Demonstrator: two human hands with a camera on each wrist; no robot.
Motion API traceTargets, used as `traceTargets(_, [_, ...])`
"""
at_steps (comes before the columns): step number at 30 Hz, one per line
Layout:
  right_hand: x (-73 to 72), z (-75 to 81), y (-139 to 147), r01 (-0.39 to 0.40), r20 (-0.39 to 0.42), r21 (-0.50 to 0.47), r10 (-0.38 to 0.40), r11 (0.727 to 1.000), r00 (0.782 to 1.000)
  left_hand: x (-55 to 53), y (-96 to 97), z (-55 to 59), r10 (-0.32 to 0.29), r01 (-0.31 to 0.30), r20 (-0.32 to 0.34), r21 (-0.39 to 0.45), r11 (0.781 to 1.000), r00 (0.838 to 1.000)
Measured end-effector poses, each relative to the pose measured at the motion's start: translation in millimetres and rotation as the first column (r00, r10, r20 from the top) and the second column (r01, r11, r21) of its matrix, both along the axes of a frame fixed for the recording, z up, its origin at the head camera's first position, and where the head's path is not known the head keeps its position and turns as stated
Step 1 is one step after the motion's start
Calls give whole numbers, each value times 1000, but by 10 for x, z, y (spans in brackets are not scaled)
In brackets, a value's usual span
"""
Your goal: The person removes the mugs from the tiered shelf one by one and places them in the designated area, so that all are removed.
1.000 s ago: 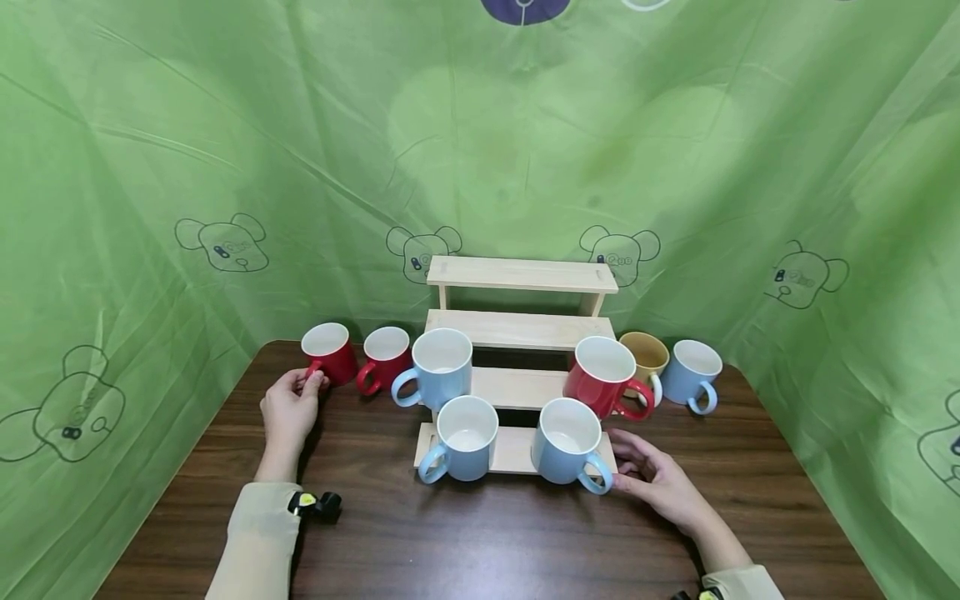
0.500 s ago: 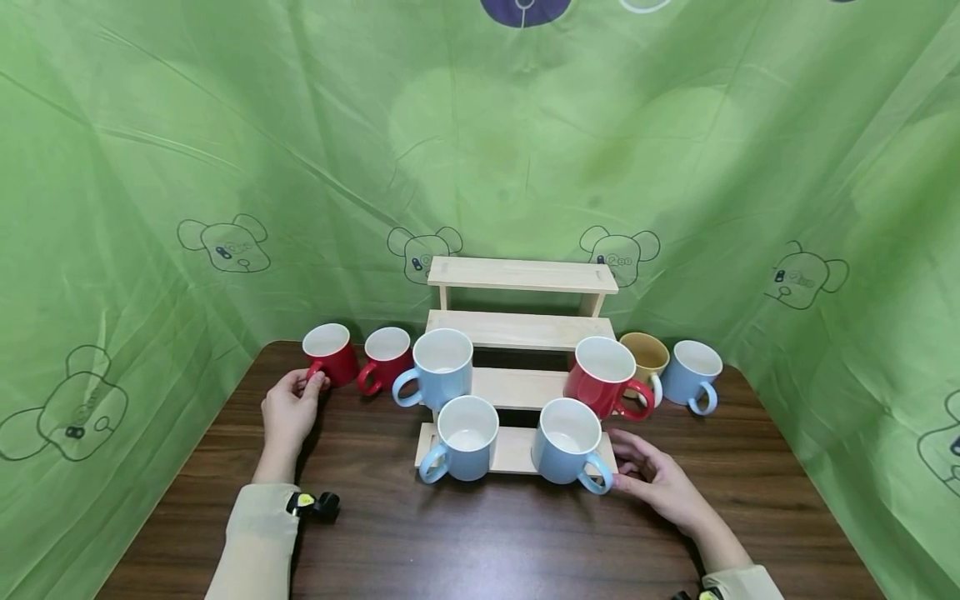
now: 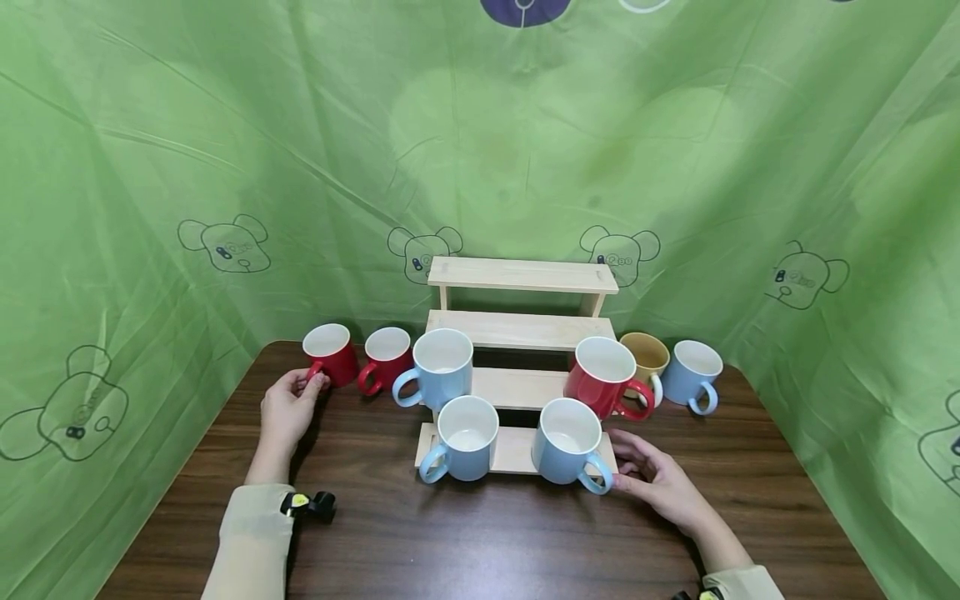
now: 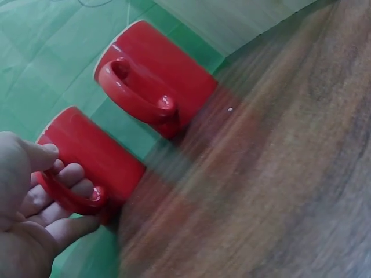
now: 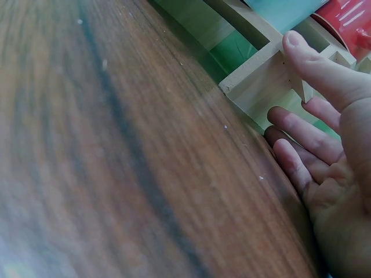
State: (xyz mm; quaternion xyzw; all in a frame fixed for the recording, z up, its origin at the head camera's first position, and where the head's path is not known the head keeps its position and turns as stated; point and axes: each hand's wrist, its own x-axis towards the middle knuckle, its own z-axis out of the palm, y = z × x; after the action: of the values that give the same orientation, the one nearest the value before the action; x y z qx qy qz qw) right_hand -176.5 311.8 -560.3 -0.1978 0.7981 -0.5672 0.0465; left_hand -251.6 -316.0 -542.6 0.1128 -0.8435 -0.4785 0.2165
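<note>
At the table's back left corner, my left hand (image 3: 288, 408) grips the handle of a red mug (image 3: 339, 363). The left wrist view shows the thumb over the top of the handle (image 4: 69, 200) and fingers passing behind it. A second red mug (image 3: 390, 364) stands just to its right. My right hand (image 3: 663, 487) is at the right end of a stepped wooden rack (image 3: 513, 450). Its thumb lies against the rack's front corner, and the other fingers are loosely bent beside the end. On the lowest step sit two light blue mugs, one left (image 3: 475, 460) and one right (image 3: 553, 454).
One step up are a light blue mug (image 3: 452, 385) at left and a red mug (image 3: 587, 390) at right. The two upper shelves (image 3: 517, 331) are bare. Right of the rack stand a yellow mug (image 3: 645, 350) and a light blue mug (image 3: 681, 385). Green cloth (image 3: 517, 167) surrounds the table.
My left wrist and sleeve have shifted slightly to the left, while the fingers stay at the mug's handle. The right hand and the rack have not visibly moved.
</note>
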Motion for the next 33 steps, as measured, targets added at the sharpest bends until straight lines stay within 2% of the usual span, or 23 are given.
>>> traceTargets(3, [1,0,-5,13,16,-1,-13,1000,1000,8,-15,31,-21,20,26,7,1000,999])
traceTargets(7, [-4,-11,-3,10,13,-2,-10,1000,1000,34,-20,99,-16,17,51,-6,1000,999])
traceTargets(15, [-1,-3,1,0,18,3,0,1000,1000,101,-47,264,38,-34,72,-59,998,997])
traceTargets(19, [-1,3,-2,-2,15,-1,2,1000,1000,132,-35,395,78,-75,38,-68,995,996])
traceTargets(23, [-2,-4,2,0,12,0,0,1000,1000,146,10,521,80,-81,-21,-13,997,997])
traceTargets(29, [-2,-9,2,3,9,-4,-3,1000,1000,199,133,696,24,-13,-106,99,995,994])
traceTargets(33, [-10,-17,1,-13,-10,-12,13,1000,1000,219,189,766,-23,46,-150,158,986,988])
